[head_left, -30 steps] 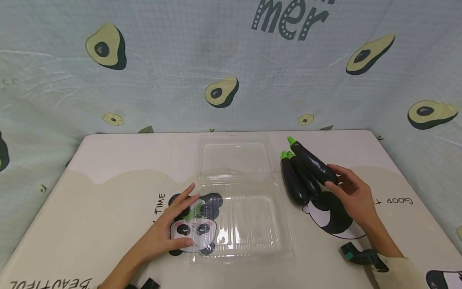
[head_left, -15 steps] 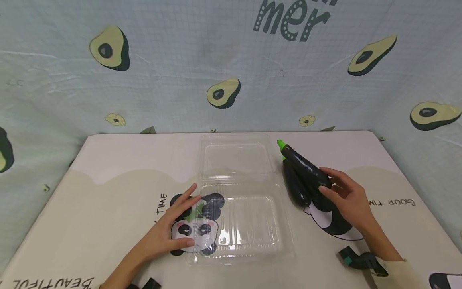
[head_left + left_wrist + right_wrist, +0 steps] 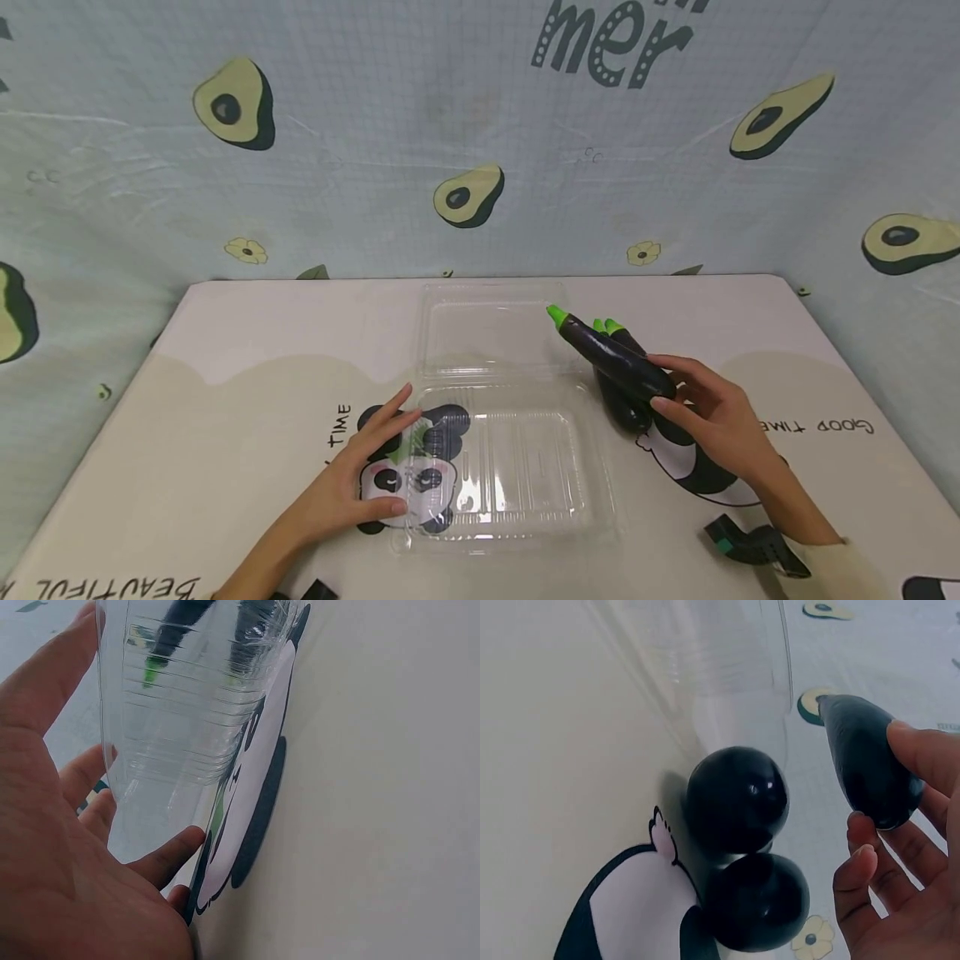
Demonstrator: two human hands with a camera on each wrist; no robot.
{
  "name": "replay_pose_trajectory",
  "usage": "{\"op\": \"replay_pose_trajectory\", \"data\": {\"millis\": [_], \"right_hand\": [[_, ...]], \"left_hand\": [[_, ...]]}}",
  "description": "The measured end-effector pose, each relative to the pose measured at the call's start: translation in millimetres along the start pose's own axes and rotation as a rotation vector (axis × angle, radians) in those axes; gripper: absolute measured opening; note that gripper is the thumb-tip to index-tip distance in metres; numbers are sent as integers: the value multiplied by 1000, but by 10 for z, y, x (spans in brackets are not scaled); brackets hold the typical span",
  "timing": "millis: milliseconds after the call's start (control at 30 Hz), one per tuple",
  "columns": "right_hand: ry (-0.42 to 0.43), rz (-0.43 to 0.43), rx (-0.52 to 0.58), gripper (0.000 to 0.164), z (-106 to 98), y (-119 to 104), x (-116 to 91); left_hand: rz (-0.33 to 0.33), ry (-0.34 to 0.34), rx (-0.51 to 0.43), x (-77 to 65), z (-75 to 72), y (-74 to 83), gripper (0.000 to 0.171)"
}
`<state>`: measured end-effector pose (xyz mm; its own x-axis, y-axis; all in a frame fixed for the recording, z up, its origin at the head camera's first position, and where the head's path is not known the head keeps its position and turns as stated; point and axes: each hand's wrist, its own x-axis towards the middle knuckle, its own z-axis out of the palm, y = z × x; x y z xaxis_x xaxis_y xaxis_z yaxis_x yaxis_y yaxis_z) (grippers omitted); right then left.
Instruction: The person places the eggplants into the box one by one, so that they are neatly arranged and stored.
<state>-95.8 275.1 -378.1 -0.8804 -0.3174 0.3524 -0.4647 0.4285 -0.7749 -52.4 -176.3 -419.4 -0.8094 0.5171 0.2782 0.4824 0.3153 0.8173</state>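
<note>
My right hand [image 3: 718, 423] pinches a dark eggplant [image 3: 617, 363] by its thick end between thumb and fingers. Its green stem end points away to the left, towards the container. In the right wrist view the held eggplant [image 3: 866, 761] is raised off the table. Below it two more eggplants [image 3: 621, 410] lie side by side, partly covered in the head view. A clear plastic clamshell container [image 3: 600, 483] lies open, its lid [image 3: 495, 333] folded back to the far side. At its left edge my left hand [image 3: 341, 487] rests with spread, fairly straight fingers.
The tablecloth [image 3: 225, 467] carries printed pandas and lettering. Behind the table hangs a curtain [image 3: 360, 150] with avocado prints. A black wrist camera mount [image 3: 753, 546] sits on the right wrist.
My right hand has moved left with the eggplant, whose stem end now reaches over the right edge of the lid in the head view. The left hand keeps its place at the container.
</note>
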Motion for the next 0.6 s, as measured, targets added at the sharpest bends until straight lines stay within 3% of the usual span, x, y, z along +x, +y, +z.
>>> {"op": "replay_pose_trajectory", "data": {"millis": [300, 600], "right_hand": [[-82, -80, 57, 56, 71, -81, 124], [-148, -132, 75, 57, 187, -146, 205]], "left_hand": [[-5, -2, -11, 0, -9, 6, 87], [33, 0, -13, 5, -15, -10, 87]]}}
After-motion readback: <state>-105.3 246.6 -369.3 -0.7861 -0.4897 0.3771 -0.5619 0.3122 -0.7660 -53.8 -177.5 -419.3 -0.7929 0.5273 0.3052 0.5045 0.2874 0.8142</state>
